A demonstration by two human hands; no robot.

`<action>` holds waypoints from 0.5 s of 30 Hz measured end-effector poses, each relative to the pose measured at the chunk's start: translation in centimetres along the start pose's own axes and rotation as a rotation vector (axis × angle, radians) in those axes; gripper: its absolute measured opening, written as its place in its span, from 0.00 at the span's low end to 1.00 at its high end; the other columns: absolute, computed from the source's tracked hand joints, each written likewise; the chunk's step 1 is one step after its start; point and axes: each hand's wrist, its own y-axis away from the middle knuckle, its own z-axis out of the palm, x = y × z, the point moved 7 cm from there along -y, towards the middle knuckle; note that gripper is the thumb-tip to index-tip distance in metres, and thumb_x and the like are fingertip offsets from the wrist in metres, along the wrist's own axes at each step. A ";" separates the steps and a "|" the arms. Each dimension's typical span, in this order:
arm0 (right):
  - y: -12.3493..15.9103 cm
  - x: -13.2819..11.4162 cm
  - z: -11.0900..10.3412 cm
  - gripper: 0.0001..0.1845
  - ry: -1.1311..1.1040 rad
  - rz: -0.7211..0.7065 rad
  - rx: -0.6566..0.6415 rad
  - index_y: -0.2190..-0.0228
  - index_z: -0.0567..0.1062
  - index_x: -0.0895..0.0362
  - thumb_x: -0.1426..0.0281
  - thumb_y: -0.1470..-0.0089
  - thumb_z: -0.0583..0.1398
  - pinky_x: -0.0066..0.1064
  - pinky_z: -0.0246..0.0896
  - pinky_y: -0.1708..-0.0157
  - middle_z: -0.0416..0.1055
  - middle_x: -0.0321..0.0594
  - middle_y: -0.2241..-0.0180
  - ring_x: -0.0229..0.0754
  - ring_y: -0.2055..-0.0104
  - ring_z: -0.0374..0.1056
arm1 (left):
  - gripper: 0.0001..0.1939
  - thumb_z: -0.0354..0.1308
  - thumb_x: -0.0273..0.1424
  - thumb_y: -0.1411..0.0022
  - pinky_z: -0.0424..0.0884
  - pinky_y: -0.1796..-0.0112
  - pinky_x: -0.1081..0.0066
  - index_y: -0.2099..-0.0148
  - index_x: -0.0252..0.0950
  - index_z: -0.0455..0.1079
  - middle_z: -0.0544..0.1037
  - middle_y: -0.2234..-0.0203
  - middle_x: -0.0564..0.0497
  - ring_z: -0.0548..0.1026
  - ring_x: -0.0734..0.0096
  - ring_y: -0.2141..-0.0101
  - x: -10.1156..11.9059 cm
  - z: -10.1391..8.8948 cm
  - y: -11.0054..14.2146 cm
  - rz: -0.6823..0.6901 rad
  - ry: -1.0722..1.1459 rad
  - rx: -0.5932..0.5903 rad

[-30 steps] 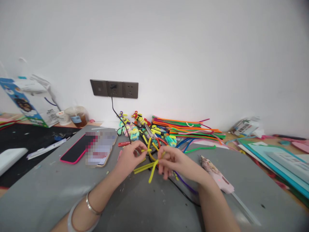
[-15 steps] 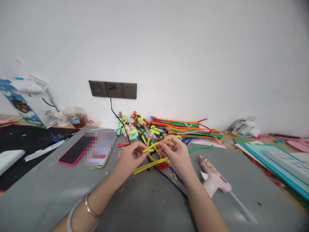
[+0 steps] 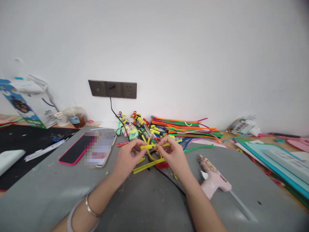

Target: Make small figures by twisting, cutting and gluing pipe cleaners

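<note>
Yellow pipe cleaner (image 3: pixel 149 147) pinched at both ends

In the head view, the left hand (image 3: pixel 127 158) and right hand (image 3: pixel 173 154) are slightly apart, each clamped on the pipe cleaner, which bridges the gap between them. A glue gun (image 3: pixel 213 181) lies right of the right hand.

Single head cam on the person, facing forward and down over both forearms (image 3: pixel 106 188), which enter at the bottom edge. Range is arm's length: left hand (image 3: pixel 126 158) and right hand (image 3: pixel 173 154) sit just below frame centre, grey mat (image 3: pixel 145 199) across the lower half, white wall (image 3: pixel 193 58) roughly square-on across the upper half. Coverage is wide, from box (image 3: pixel 30 106) at left edge to paper stack (image 3: pixel 263 156) at lower right.
</note>
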 end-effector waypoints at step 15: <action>0.2 -1.8 -0.2 0.05 0.166 -0.201 0.033 0.72 0.66 0.54 0.70 0.46 0.59 0.27 0.59 0.75 0.67 0.34 0.72 0.37 0.75 0.62 | 0.10 0.62 0.30 0.42 0.69 0.72 0.75 0.57 0.37 0.76 0.82 0.68 0.52 0.76 0.71 0.71 -0.4 -0.5 -0.2 -0.030 0.016 0.057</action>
